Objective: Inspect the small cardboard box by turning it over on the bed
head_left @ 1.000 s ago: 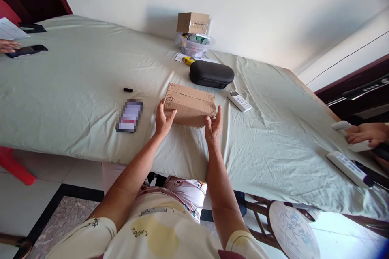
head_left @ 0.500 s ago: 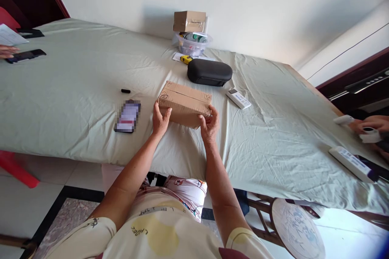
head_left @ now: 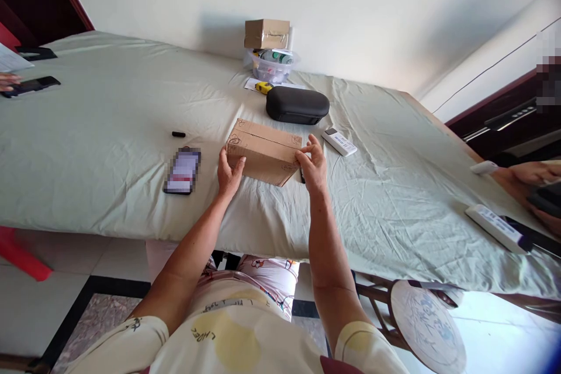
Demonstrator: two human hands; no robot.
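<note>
A closed brown cardboard box (head_left: 263, 149) sits on the cloth in front of me, with dark scribbles near its corners and a seam along its top. My left hand (head_left: 230, 172) grips the box's left end, thumb on the front face and fingers around the side. At the upper right corner, my right hand (head_left: 313, 165) has its fingers apart, and the thumb side touches the box edge. A small dark object (head_left: 302, 175) shows partly between the box's right end and my right hand; its kind is unclear.
A black case (head_left: 298, 105), a yellow object (head_left: 263, 87) and a tub (head_left: 274, 69) with a smaller box (head_left: 267, 34) on it stand behind. A white remote-like device (head_left: 339, 142) lies right, a phone (head_left: 182, 170) left. Other people's hands (head_left: 537, 172) are at the table's sides.
My right hand has shifted right and loosened from the box's end, its fingers spreading at the corner. My left hand stays on the box. A dark object now shows beside the box.
</note>
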